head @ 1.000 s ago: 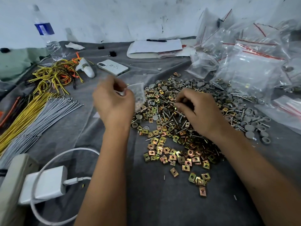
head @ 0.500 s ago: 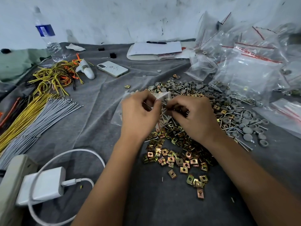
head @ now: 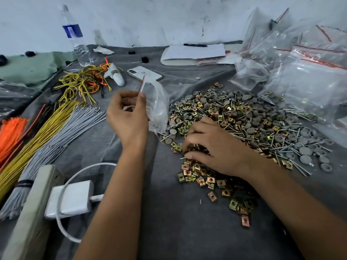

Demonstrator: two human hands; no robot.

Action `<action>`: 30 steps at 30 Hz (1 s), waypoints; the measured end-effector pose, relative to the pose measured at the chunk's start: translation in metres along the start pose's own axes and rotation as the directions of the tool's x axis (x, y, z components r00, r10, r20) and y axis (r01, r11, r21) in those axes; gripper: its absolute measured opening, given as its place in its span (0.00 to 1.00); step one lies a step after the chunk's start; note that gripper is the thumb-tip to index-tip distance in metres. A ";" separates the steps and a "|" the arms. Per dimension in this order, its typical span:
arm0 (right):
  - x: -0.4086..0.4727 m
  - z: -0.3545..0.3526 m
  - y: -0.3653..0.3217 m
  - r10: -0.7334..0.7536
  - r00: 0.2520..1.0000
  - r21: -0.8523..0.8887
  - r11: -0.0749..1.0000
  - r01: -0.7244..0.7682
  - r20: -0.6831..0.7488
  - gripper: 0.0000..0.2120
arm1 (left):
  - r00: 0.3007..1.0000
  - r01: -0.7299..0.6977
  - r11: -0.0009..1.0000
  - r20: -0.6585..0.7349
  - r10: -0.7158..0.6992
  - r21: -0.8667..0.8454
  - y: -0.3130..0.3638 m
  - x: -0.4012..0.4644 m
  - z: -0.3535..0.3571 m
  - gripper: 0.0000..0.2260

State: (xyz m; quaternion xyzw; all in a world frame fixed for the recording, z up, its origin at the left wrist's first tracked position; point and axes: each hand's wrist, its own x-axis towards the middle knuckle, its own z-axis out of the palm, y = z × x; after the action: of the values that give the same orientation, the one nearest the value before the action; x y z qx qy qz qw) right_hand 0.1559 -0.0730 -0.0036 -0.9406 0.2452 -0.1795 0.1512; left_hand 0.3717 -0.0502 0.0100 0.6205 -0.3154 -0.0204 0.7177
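Note:
My left hand (head: 129, 113) pinches the red-striped top of a small clear zip bag (head: 156, 105) and holds it up over the grey cloth, left of the hardware heap. My right hand (head: 212, 147) lies knuckles-up on the near part of the heap, fingers curled into brass-coloured square clip nuts (head: 199, 177). What those fingers hold is hidden. The heap (head: 244, 117) mixes clip nuts, long screws and grey round caps.
Bundles of grey (head: 62, 136), yellow and orange wires lie at the left. A white charger (head: 71, 198) with cable sits on a power strip at the near left. A phone (head: 144, 73), a water bottle (head: 77, 40), a notepad with pen (head: 195, 51) and several clear bags (head: 304, 76) stand behind.
My hands, together at the bag half a second ago, have parted. The left has lifted the bag up and leftward. The right has dropped onto the clip nuts nearer me.

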 end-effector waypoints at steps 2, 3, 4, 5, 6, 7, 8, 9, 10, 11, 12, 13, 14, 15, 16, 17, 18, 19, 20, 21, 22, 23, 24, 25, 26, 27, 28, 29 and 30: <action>0.000 -0.001 0.001 0.019 0.999 0.009 1.000 -0.019 0.047 0.06 | 0.997 -0.010 0.999 -0.076 0.007 -0.038 -0.001 0.001 -0.002 0.03; 0.000 -0.002 0.001 0.030 0.997 0.008 1.000 -0.030 0.068 0.05 | 0.995 -0.020 0.999 -0.100 0.015 -0.048 -0.001 0.000 -0.002 0.03; 0.000 -0.004 0.001 0.039 0.996 0.003 0.999 -0.039 0.085 0.06 | 0.993 -0.040 0.998 -0.115 0.034 -0.053 0.000 -0.002 -0.002 0.03; 0.000 -0.004 0.001 0.044 0.994 -0.008 0.999 -0.044 0.097 0.06 | 0.990 -0.069 0.996 -0.124 0.062 -0.048 0.001 -0.004 -0.003 0.03; 0.000 -0.005 0.000 0.047 0.993 -0.025 0.999 -0.044 0.107 0.06 | 0.987 -0.102 0.994 -0.129 0.096 -0.038 0.002 -0.007 -0.003 0.03; 0.000 -0.006 -0.002 0.049 0.992 -0.041 0.998 -0.045 0.119 0.07 | 0.983 -0.130 0.991 -0.130 0.126 -0.025 0.003 -0.010 -0.002 0.03; 0.000 -0.006 -0.003 0.051 0.990 -0.055 0.998 -0.044 0.132 0.07 | 0.981 -0.146 0.989 -0.128 0.143 -0.013 0.003 -0.013 -0.001 0.03; -0.001 -0.007 -0.003 0.051 0.989 -0.065 0.997 -0.042 0.141 0.08 | 0.981 -0.155 0.988 -0.115 0.154 -0.004 0.003 -0.016 0.001 0.03; -0.001 -0.008 -0.004 0.048 0.989 -0.074 0.997 -0.038 0.142 0.08 | 0.981 -0.171 0.985 -0.086 0.171 0.008 0.004 -0.020 0.003 0.03; -0.002 -0.009 -0.005 0.048 0.990 -0.089 0.995 -0.036 0.136 0.07 | 0.978 -0.203 0.979 -0.043 0.204 0.023 0.004 -0.025 0.006 0.04; -0.002 -0.009 -0.005 0.049 0.991 -0.111 0.993 -0.035 0.126 0.07 | 0.968 -0.249 0.968 0.007 0.249 0.043 0.004 -0.031 0.009 0.04; -0.002 -0.010 -0.006 0.053 0.992 -0.140 0.989 -0.036 0.116 0.07 | 0.955 -0.295 0.953 0.060 0.291 0.064 0.004 -0.037 0.012 0.04; -0.001 -0.010 -0.006 0.062 0.992 -0.172 0.984 -0.042 0.112 0.08 | 0.940 -0.334 0.939 0.109 0.324 0.083 0.003 -0.041 0.015 0.04; -0.001 -0.011 -0.006 0.076 0.991 -0.204 0.978 -0.052 0.111 0.09 | 0.924 -0.366 0.926 0.151 0.350 0.096 0.003 -0.044 0.017 0.04; 0.000 -0.011 -0.007 0.093 0.989 -0.234 0.970 -0.064 0.114 0.10 | 0.911 -0.392 0.914 0.184 0.370 0.102 0.002 -0.046 0.019 0.04; 0.000 -0.011 -0.008 0.110 0.987 -0.263 0.962 -0.076 0.118 0.10 | 0.900 -0.411 0.906 0.208 0.384 0.103 0.001 -0.048 0.021 0.04; 0.000 -0.010 -0.010 0.128 0.984 -0.295 0.951 -0.087 0.121 0.11 | 0.892 -0.422 0.901 0.223 0.393 0.102 0.000 -0.049 0.022 0.03; 0.001 -0.009 -0.013 0.145 0.982 -0.330 0.939 -0.099 0.118 0.13 | 0.888 -0.427 0.899 0.232 0.396 0.099 -0.001 -0.050 0.023 0.03; 0.001 -0.008 -0.015 0.165 0.980 -0.367 0.923 -0.114 0.110 0.14 | 0.887 -0.427 0.899 0.237 0.396 0.097 -0.002 -0.050 0.024 0.03; 0.001 -0.006 -0.018 0.183 0.979 -0.401 0.907 -0.131 0.095 0.14 | 0.887 -0.427 0.899 0.240 0.395 0.099 -0.003 -0.051 0.024 0.04; 0.002 -0.005 -0.021 0.198 0.977 -0.430 0.891 -0.145 0.079 0.14 | 0.887 -0.426 0.899 0.242 0.393 0.104 -0.003 -0.051 0.025 0.04; 0.003 -0.005 -0.022 0.207 0.976 -0.450 0.879 -0.156 0.066 0.14 | 0.887 -0.426 0.898 0.245 0.392 0.106 -0.003 -0.051 0.025 0.04; 0.003 -0.005 -0.023 0.213 0.975 -0.459 0.874 -0.163 0.060 0.14 | 0.887 -0.426 0.899 0.246 0.391 0.106 -0.004 -0.051 0.026 0.04; 0.003 -0.006 -0.023 0.216 0.975 -0.456 0.874 -0.165 0.060 0.14 | 0.887 -0.425 0.899 0.245 0.390 0.106 -0.004 -0.051 0.026 0.04; 0.002 -0.007 -0.022 0.214 0.975 -0.449 0.878 -0.164 0.063 0.13 | 0.889 -0.422 0.900 0.243 0.388 0.106 -0.005 -0.050 0.026 0.04; 0.002 -0.008 -0.020 0.210 0.976 -0.442 0.882 -0.161 0.063 0.12 | 0.891 -0.419 0.902 0.241 0.386 0.107 -0.005 -0.050 0.027 0.04; 0.001 -0.008 -0.018 0.207 0.976 -0.436 0.886 -0.160 0.062 0.11 | 0.892 -0.418 0.902 0.240 0.384 0.108 -0.005 -0.051 0.027 0.04; 0.000 -0.009 -0.016 0.203 0.977 -0.429 0.889 -0.159 0.060 0.11 | 0.891 -0.419 0.902 0.240 0.385 0.109 -0.005 -0.050 0.028 0.04; -0.001 -0.009 -0.013 0.201 0.978 -0.418 0.894 -0.159 0.058 0.10 | 0.890 -0.420 0.901 0.241 0.386 0.111 -0.005 -0.051 0.029 0.04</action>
State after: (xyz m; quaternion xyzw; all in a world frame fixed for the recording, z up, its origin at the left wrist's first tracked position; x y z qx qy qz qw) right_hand 0.1569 -0.0633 0.0094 -0.9324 0.3555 -0.0619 -0.0222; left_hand 0.3192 -0.0551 -0.0154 0.5909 -0.5133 0.0883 0.6161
